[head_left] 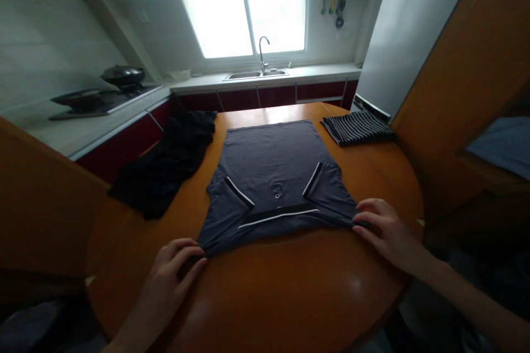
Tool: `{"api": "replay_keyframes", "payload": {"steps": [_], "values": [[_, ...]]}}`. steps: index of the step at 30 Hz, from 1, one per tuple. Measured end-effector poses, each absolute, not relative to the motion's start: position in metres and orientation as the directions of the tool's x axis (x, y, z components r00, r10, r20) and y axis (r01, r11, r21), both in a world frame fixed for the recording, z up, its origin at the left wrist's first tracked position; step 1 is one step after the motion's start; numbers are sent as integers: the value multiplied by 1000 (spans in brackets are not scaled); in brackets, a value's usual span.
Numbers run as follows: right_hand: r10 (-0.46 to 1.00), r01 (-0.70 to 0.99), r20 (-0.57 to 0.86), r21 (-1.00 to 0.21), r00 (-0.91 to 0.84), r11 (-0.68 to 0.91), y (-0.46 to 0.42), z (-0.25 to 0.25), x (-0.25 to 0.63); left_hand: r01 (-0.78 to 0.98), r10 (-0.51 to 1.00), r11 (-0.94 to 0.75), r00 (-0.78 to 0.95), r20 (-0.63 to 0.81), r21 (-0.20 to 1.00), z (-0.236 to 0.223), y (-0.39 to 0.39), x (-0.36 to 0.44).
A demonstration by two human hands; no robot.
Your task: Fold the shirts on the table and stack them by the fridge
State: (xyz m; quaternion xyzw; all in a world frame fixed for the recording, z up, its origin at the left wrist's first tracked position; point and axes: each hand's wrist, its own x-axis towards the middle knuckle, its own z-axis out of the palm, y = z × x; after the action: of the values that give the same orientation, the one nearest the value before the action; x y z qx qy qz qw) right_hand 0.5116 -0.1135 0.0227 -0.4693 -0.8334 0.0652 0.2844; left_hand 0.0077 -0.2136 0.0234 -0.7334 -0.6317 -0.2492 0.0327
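Observation:
A dark grey polo shirt (273, 154) lies spread on the wooden table, its collar end towards me. Both sleeves are folded inward over the body, showing black cuffs edged in white. The black collar with a white line runs near the front edge, with small buttons just above it. At the shirt's near left corner, my left hand (174, 270) pinches the fabric between thumb and fingers. My right hand (383, 229) is closed the same way on the near right corner. Between the hands the near edge stretches across the table.
The round wooden table (290, 292) carries a crumpled black garment (169, 162) at left and a folded black-and-white striped cloth (359, 127) at back right. Beyond stand a counter with a sink (254, 75), and a stove with a pan (123, 75) at left. A fridge (408, 33) rises at right.

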Motion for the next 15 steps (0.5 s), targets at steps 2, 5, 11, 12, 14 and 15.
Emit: {"api": "replay_keyframes", "payload": {"steps": [2, 5, 11, 12, 14, 15], "values": [[820, 738, 401, -385, -408, 555, -113, 20, 511, 936, 916, -187, 56, 398, 299, 25, -211, -1], [837, 733, 388, -423, -385, 533, -110, 14, 509, 927, 922, -173, 34, 386, 334, 27, -210, -5], [876, 779, 387, -437, -289, 450, -100, 1, 509, 919, 936, -146, 10, 351, 365, 27, -204, 1], [877, 791, 397, -428, -270, 437, -99, -1, 509, 921, 939, -139, 5, 345, 365, 27, -203, 0], [872, 808, 420, -404, -253, 429, -98, -3, 510, 925, 942, -126, -2, 337, 357, 28, -202, 0], [864, 812, 436, -391, -251, 433, -99, -2, 509, 928, 942, -125, -1, 337, 351, 30, -202, 2]]}}
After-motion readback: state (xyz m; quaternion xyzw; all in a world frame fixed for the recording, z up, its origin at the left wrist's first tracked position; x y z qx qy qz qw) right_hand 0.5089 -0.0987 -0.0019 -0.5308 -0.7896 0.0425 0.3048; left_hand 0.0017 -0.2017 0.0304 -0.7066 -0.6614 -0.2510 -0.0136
